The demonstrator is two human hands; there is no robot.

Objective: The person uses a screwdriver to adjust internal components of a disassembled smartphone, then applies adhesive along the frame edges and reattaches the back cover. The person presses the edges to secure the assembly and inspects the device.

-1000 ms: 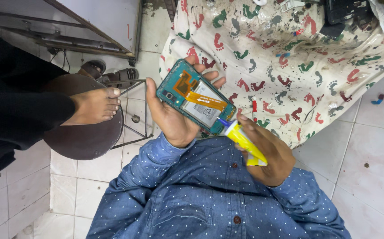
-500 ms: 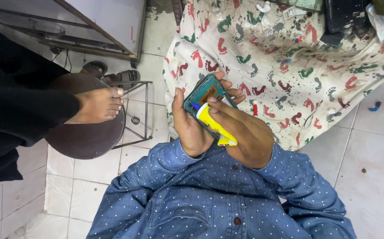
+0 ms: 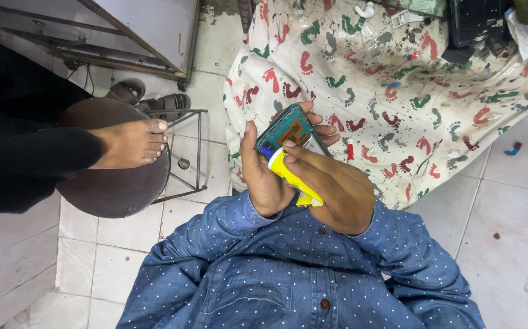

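Now the left hand (image 3: pixel 264 176) gripped the opened phone (image 3: pixel 289 129) upright, closer in, while the right hand (image 3: pixel 331 189) fingers pinched the yellow tube (image 3: pixel 288 176) against its edge.

A single head-worn camera looks steeply down the person's own chest, close to the blue dotted shirt (image 3: pixel 288 274) at the bottom edge. The two hands, left hand (image 3: pixel 264 176) and right hand (image 3: pixel 337 189), sit near the middle. The printed cloth (image 3: pixel 398 91) fills the top right; the tiled floor (image 3: pixel 507 213) frames it.
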